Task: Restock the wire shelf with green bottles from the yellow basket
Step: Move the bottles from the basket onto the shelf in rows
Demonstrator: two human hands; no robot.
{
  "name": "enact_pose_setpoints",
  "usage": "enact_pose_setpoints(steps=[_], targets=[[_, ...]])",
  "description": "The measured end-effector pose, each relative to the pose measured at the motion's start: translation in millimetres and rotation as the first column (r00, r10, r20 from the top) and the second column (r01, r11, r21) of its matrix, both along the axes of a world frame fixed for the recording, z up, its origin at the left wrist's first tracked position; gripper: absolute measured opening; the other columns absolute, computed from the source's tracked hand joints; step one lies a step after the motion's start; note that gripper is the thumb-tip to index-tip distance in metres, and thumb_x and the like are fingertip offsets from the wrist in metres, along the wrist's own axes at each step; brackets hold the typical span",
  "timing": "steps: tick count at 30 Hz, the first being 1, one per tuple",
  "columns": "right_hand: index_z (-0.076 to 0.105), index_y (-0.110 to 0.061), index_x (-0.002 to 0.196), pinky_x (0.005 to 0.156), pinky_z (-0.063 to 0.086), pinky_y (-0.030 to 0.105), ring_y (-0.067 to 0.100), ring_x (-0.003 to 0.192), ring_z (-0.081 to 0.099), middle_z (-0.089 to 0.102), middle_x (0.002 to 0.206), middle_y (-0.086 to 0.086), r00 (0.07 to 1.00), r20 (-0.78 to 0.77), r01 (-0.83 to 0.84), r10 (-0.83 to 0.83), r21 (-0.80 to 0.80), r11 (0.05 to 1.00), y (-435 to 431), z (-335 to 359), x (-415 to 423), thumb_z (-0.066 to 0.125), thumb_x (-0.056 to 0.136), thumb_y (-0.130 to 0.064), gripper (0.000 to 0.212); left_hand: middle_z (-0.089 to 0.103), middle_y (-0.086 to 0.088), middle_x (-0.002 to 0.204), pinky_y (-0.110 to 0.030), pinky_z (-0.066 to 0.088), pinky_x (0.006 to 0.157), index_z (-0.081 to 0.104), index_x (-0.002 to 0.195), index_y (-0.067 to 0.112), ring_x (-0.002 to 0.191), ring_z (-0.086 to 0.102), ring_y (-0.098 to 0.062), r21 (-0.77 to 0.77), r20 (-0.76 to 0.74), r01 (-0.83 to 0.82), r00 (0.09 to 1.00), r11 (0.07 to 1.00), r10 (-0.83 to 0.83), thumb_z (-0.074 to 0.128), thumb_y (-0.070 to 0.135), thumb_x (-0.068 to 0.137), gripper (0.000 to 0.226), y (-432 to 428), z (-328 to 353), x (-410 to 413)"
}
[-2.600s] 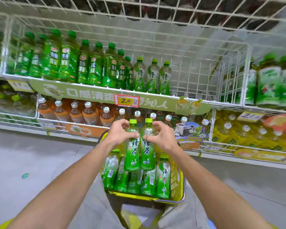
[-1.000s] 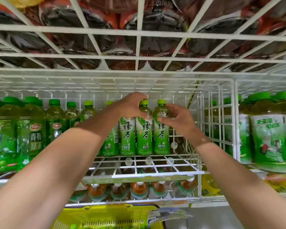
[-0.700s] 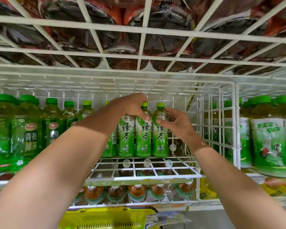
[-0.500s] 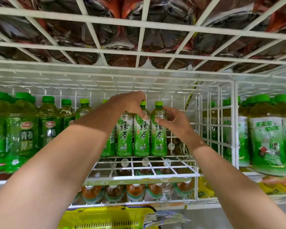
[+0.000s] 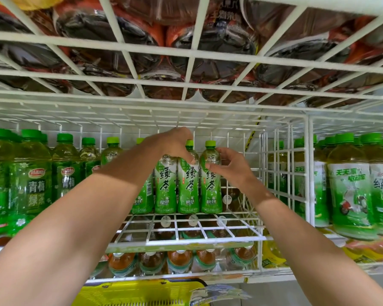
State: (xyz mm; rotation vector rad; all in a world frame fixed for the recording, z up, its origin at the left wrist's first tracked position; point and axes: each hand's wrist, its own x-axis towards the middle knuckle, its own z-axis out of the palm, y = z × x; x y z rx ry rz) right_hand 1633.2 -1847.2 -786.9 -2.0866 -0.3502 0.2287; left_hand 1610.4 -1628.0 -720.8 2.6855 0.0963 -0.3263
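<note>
Several green tea bottles stand in a row near the back of the white wire shelf (image 5: 208, 227). My left hand (image 5: 175, 143) curls over the neck of the second bottle from the right (image 5: 188, 188), thumb on its shoulder. My right hand (image 5: 229, 167) grips the shoulder of the rightmost bottle (image 5: 211, 191), thumb in front and fingers behind. Both bottles rest upright on the wire. The yellow basket (image 5: 137, 292) shows only its rim at the bottom edge, below my arms.
Larger green bottles (image 5: 35, 186) fill the shelf to the left. A wire divider (image 5: 308, 168) closes the bay on the right, with more green bottles (image 5: 352, 195) beyond. Dark bottles (image 5: 208, 40) sit on the grid overhead. Orange-drink bottles (image 5: 179, 260) line the shelf below.
Both hands lifted two green bottles from the basket up to the shelf and stood them beside the row. In the last half second the hands barely moved.
</note>
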Motion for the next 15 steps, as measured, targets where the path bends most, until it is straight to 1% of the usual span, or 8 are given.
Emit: enact_pose_setpoints(steps=[2, 4, 5, 7, 10, 11, 13, 15], targets=[[0.062, -0.026, 0.126, 0.100, 0.052, 0.033, 0.008, 0.104, 0.065, 0.066, 0.103, -0.019, 1.000, -0.001, 0.012, -0.012, -0.046, 0.999, 2, 4, -2, 0.089, 0.075, -0.025, 0.058, 0.044, -0.005, 0.150, -0.043, 0.047, 0.105, 0.040, 0.149, 0.016, 0.130, 0.050, -0.026, -0.011, 0.008, 0.006, 1.000, 1.000, -0.006, 0.089, 0.035, 0.073, 0.093, -3, -1, -3], [0.061, -0.023, 0.128, 0.099, 0.053, 0.033, 0.007, 0.100, 0.066, 0.065, 0.104, -0.018, 1.000, -0.005, 0.007, -0.007, -0.086, 0.996, 3, 9, -3, 0.088, 0.076, -0.025, 0.059, 0.040, -0.006, 0.153, -0.040, 0.046, 0.106, 0.038, 0.150, 0.015, 0.134, 0.047, -0.026, -0.031, 0.032, 0.009, 0.999, 0.999, -0.008, 0.087, 0.032, 0.076, 0.090, -6, -2, -7], [0.059, -0.022, 0.131, 0.101, 0.053, 0.035, 0.008, 0.101, 0.066, 0.067, 0.108, -0.014, 1.000, -0.007, -0.003, 0.002, -0.114, 0.993, 3, 11, -4, 0.087, 0.077, -0.027, 0.062, 0.039, -0.007, 0.154, -0.037, 0.043, 0.107, 0.038, 0.151, 0.014, 0.136, 0.045, -0.025, -0.044, 0.053, 0.008, 0.999, 0.999, -0.005, 0.086, 0.030, 0.078, 0.089, -6, -2, -11], [0.051, -0.021, 0.142, 0.106, 0.048, 0.040, 0.015, 0.111, 0.063, 0.066, 0.125, -0.006, 1.000, -0.014, -0.025, 0.022, -0.191, 0.981, 5, 17, -5, 0.085, 0.078, -0.036, 0.074, 0.038, -0.009, 0.156, -0.031, 0.037, 0.106, 0.037, 0.152, 0.011, 0.138, 0.043, -0.025, -0.083, 0.109, 0.003, 0.994, 0.997, 0.006, 0.083, 0.027, 0.082, 0.085, -7, -1, -21], [0.036, -0.018, 0.153, 0.114, 0.039, 0.043, 0.025, 0.131, 0.052, 0.053, 0.145, 0.001, 0.999, 0.021, -0.024, 0.032, -0.312, 0.950, 9, 30, -15, 0.077, 0.082, -0.050, 0.088, 0.040, -0.014, 0.156, -0.032, 0.035, 0.111, 0.038, 0.152, 0.007, 0.140, 0.043, -0.027, -0.122, 0.189, -0.002, 0.982, 0.993, 0.025, 0.076, 0.029, 0.090, 0.077, -8, 7, -44], [0.035, -0.017, 0.153, 0.115, 0.036, 0.042, 0.027, 0.135, 0.048, 0.049, 0.149, 0.004, 0.997, 0.062, -0.026, 0.053, -0.364, 0.931, 11, 36, -19, 0.074, 0.084, -0.052, 0.086, 0.043, -0.014, 0.153, -0.034, 0.036, 0.110, 0.042, 0.150, 0.007, 0.138, 0.044, -0.028, -0.098, 0.209, 0.010, 0.978, 0.995, 0.011, 0.073, 0.032, 0.092, 0.071, -9, 11, -54], [0.042, -0.014, 0.148, 0.113, 0.037, 0.041, 0.031, 0.136, 0.046, 0.046, 0.149, 0.010, 0.980, 0.141, -0.051, 0.139, -0.497, 0.866, 16, 52, -31, 0.067, 0.092, -0.048, 0.070, 0.052, -0.014, 0.143, -0.037, 0.042, 0.105, 0.050, 0.143, 0.007, 0.129, 0.051, -0.028, 0.008, 0.225, 0.034, 0.974, 0.999, -0.035, 0.066, 0.039, 0.096, 0.060, -9, 18, -72], [0.045, -0.009, 0.145, 0.112, 0.040, 0.042, 0.033, 0.134, 0.046, 0.045, 0.147, 0.015, 0.951, 0.202, -0.062, 0.235, -0.617, 0.784, 21, 69, -45, 0.060, 0.096, -0.048, 0.064, 0.057, -0.011, 0.126, -0.039, 0.050, 0.094, 0.055, 0.135, 0.010, 0.114, 0.058, -0.027, 0.105, 0.203, 0.058, 0.976, 0.993, -0.079, 0.059, 0.047, 0.098, 0.053, -7, 28, -91]])
